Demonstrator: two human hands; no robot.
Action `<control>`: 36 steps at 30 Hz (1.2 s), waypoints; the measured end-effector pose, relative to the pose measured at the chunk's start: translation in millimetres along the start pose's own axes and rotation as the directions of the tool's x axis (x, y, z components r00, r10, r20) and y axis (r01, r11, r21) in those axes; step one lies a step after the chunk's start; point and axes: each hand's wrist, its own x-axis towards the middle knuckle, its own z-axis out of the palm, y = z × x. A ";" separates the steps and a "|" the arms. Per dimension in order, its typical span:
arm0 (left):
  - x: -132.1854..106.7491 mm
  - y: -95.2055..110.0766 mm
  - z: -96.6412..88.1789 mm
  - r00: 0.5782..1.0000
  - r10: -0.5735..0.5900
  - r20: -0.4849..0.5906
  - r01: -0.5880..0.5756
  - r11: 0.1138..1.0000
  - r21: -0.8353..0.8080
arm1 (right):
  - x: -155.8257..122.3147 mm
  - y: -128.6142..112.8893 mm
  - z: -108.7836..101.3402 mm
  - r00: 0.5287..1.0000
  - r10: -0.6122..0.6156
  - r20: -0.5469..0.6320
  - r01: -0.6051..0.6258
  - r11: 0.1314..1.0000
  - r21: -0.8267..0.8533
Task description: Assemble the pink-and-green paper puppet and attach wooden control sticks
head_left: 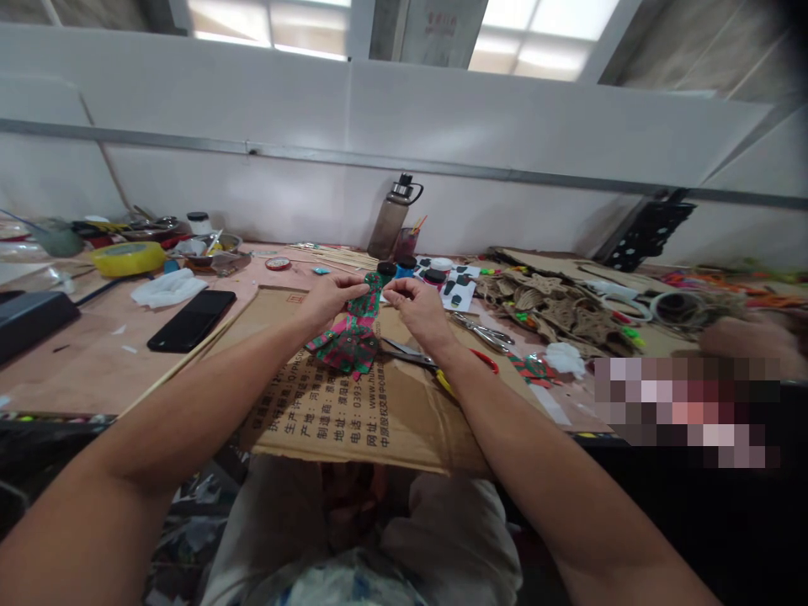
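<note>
Beyond the fingertips of the left hand (332,296) and right hand (413,305), which pinch the red-and-green patterned piece (348,343), its upper end is covered and its shape cannot be told. The right forearm hides part of the handles of the scissors (410,355) just below the hands. Far to their right, a pixelated block (688,412) masks the desk's corner, and a blurred forearm (751,341) above it runs off the edge. Far left, a black box (31,318) is cut off.
</note>
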 end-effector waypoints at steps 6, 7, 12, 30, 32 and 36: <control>-1.8 -1.2 -1.4 0.999 -0.016 0.028 0.012 0.991 0.132 | -0.8 1.7 -0.7 0.998 -0.021 -0.051 0.021 1.000 0.002; -2.7 -0.4 -0.7 0.999 -0.013 0.033 0.008 0.988 0.154 | -1.2 1.5 -0.8 0.998 -0.022 -0.063 0.023 1.000 0.004; -5.6 2.6 4.2 0.996 0.015 0.082 -0.035 0.968 0.249 | -2.3 0.8 -1.0 0.997 -0.027 -0.074 0.029 0.999 0.019; -11.5 10.0 11.5 0.965 0.153 0.215 -0.232 0.880 0.415 | -0.9 6.6 -0.9 0.988 -0.077 -0.130 0.081 0.996 0.027; -11.8 10.1 11.5 0.959 0.164 0.230 -0.252 0.864 0.435 | -1.0 7.2 -0.2 0.988 -0.081 -0.132 0.090 0.994 0.062; -11.7 8.6 10.6 0.933 0.253 0.255 -0.354 0.772 0.528 | -1.2 7.5 0.6 0.985 -0.105 -0.136 0.119 0.988 0.094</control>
